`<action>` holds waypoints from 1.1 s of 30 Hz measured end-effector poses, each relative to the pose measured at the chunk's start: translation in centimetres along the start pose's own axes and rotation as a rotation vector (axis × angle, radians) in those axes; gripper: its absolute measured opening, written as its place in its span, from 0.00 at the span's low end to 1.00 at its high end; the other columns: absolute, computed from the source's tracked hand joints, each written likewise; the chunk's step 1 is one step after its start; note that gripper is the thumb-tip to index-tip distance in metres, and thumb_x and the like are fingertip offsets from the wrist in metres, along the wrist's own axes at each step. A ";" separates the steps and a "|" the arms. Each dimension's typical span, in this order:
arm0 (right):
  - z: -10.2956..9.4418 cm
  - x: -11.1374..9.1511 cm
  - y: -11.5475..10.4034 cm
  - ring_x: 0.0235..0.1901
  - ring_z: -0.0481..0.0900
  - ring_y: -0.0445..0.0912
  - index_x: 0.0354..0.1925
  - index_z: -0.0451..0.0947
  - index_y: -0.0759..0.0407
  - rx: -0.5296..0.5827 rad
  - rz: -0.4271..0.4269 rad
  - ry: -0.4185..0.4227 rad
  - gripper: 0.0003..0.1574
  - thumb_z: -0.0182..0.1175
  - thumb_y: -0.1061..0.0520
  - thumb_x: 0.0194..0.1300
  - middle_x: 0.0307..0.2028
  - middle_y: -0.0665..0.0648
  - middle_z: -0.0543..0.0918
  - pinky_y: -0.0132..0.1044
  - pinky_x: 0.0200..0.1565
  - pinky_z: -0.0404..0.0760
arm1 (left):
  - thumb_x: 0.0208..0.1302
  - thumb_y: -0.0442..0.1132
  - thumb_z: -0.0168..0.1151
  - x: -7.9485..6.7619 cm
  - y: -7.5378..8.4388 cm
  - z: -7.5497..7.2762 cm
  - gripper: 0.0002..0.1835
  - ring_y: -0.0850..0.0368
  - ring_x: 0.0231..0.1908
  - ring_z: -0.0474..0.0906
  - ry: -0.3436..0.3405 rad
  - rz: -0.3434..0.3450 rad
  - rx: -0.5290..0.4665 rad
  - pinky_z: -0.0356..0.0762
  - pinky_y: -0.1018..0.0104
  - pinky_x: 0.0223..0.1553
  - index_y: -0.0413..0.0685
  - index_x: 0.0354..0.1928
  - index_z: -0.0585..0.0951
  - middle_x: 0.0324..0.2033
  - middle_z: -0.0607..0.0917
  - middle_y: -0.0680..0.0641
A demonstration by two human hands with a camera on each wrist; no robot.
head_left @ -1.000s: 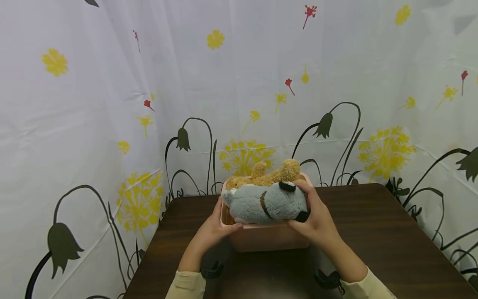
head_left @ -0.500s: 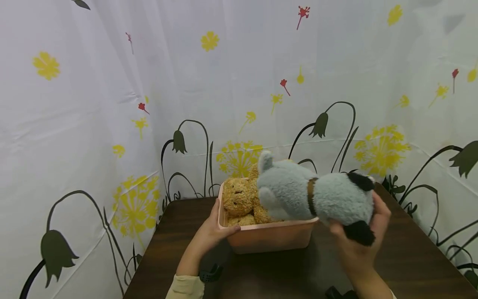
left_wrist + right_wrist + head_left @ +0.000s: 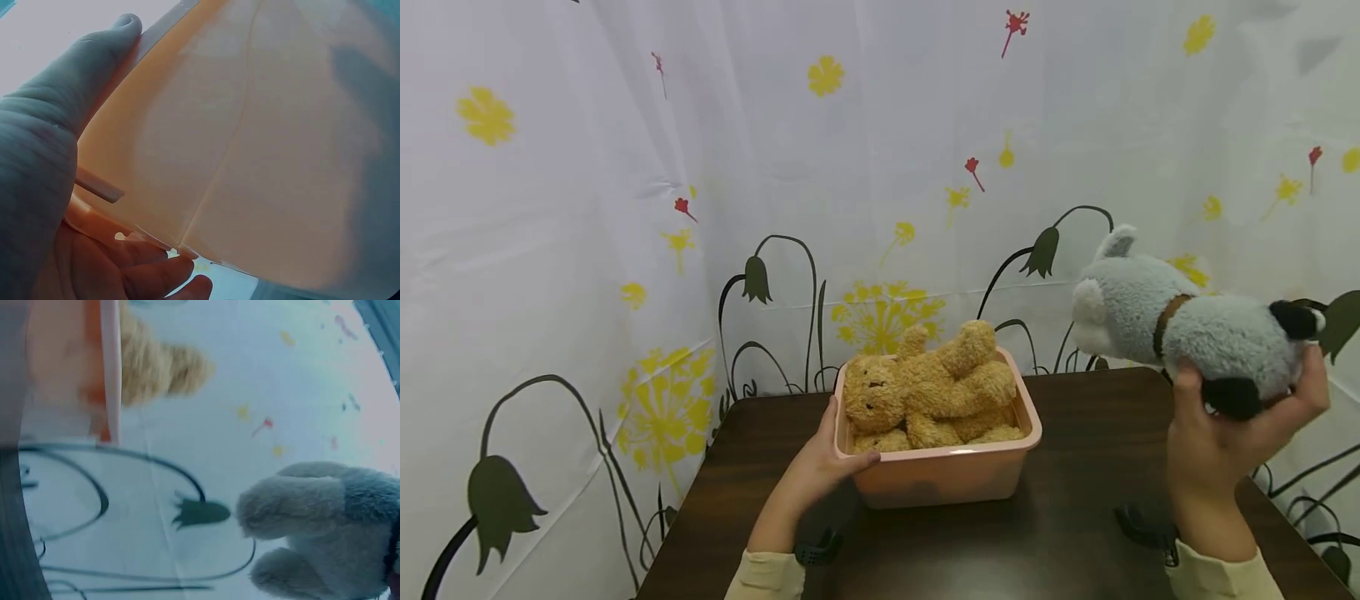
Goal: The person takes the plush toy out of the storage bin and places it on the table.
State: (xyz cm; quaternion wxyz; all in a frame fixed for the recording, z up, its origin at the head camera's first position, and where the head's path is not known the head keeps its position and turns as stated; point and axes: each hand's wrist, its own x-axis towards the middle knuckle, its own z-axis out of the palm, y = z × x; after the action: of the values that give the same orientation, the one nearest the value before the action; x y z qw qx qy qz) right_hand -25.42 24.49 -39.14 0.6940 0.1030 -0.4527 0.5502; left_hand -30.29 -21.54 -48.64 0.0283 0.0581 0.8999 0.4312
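My right hand point(image 3: 1221, 446) holds a grey plush dog point(image 3: 1225, 333) up at the right, gripping it by the end with the black ears. A brown collar circles the dog, and its pale feet point left. In the right wrist view the dog's legs point(image 3: 294, 506) show at lower right; the hand is mostly out of frame. My left hand point(image 3: 816, 471) grips the left end of a pink plastic basin point(image 3: 943, 483), thumb at the front rim and fingers around the side. Inside lies a tan teddy bear point(image 3: 936, 383) on its side, more tan plush point(image 3: 883, 442) under it.
The basin stands on a dark brown table point(image 3: 1097, 458) near its far edge. Behind hangs a white curtain point(image 3: 865, 167) printed with flowers. Black straps point(image 3: 820, 546) circle both wrists.
My right hand has lifted the plush dog off the top of the basin and carried it right and up, uncovering the teddy bear. The left hand has stayed on the basin.
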 end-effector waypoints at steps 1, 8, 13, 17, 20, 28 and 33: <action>-0.3 0.3 0.9 0.66 0.75 0.63 0.69 0.63 0.74 -0.057 0.001 -0.014 0.51 0.80 0.60 0.56 0.69 0.69 0.73 0.46 0.70 0.75 | 0.61 0.68 0.77 0.0 0.0 0.1 0.73 0.28 0.82 0.60 0.006 0.002 0.002 0.65 0.26 0.74 0.61 0.90 0.33 0.88 0.49 0.36; -2.4 1.6 7.7 0.60 0.77 0.48 0.67 0.68 0.52 -0.465 0.057 -0.130 0.40 0.76 0.56 0.63 0.64 0.46 0.75 0.34 0.61 0.75 | 0.62 0.66 0.78 -0.1 -0.2 -0.1 0.72 0.29 0.83 0.56 -0.007 0.012 -0.030 0.64 0.26 0.75 0.62 0.90 0.33 0.88 0.47 0.36; -3.3 2.4 10.9 0.67 0.77 0.58 0.70 0.71 0.41 -0.705 0.207 -0.210 0.42 0.79 0.46 0.64 0.66 0.56 0.77 0.55 0.69 0.75 | 0.61 0.68 0.77 -0.3 -0.2 -0.3 0.73 0.26 0.81 0.60 -0.002 0.005 -0.022 0.66 0.25 0.73 0.64 0.90 0.32 0.87 0.49 0.34; -3.9 2.9 13.0 0.64 0.76 0.70 0.71 0.72 0.51 -0.804 0.261 -0.294 0.42 0.79 0.48 0.65 0.63 0.74 0.76 0.67 0.64 0.74 | 0.60 0.71 0.77 -0.2 -0.1 -0.3 0.73 0.26 0.81 0.60 -0.003 0.017 -0.024 0.66 0.25 0.73 0.65 0.90 0.32 0.88 0.48 0.35; -4.4 3.0 14.5 0.60 0.75 0.75 0.72 0.70 0.56 -0.858 0.268 -0.366 0.43 0.78 0.50 0.67 0.61 0.79 0.75 0.69 0.62 0.72 | 0.60 0.71 0.77 -0.1 -0.1 -0.1 0.74 0.27 0.81 0.60 -0.001 0.018 -0.019 0.65 0.26 0.74 0.63 0.90 0.33 0.88 0.48 0.35; -5.8 2.2 18.0 0.49 0.74 0.79 0.81 0.64 0.56 -0.959 0.364 -0.639 0.46 0.72 0.50 0.74 0.60 0.84 0.70 0.74 0.48 0.74 | 0.59 0.71 0.77 0.0 -0.3 0.0 0.74 0.27 0.80 0.63 0.004 0.009 -0.012 0.68 0.26 0.73 0.61 0.90 0.34 0.87 0.52 0.33; -6.8 1.2 19.6 0.44 0.75 0.81 0.81 0.64 0.62 -1.015 0.406 -0.895 0.49 0.73 0.47 0.74 0.58 0.88 0.68 0.71 0.38 0.76 | 0.61 0.69 0.77 0.0 -0.4 -0.1 0.73 0.27 0.81 0.61 0.006 0.010 0.002 0.66 0.25 0.73 0.60 0.90 0.34 0.87 0.49 0.34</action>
State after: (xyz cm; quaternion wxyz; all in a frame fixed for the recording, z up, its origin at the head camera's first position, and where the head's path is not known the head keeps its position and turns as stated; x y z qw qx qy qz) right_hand -38.74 37.00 -49.12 0.2874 -0.1034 -0.9055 0.2945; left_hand -30.31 -21.81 -48.87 0.0232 0.0615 0.9002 0.4305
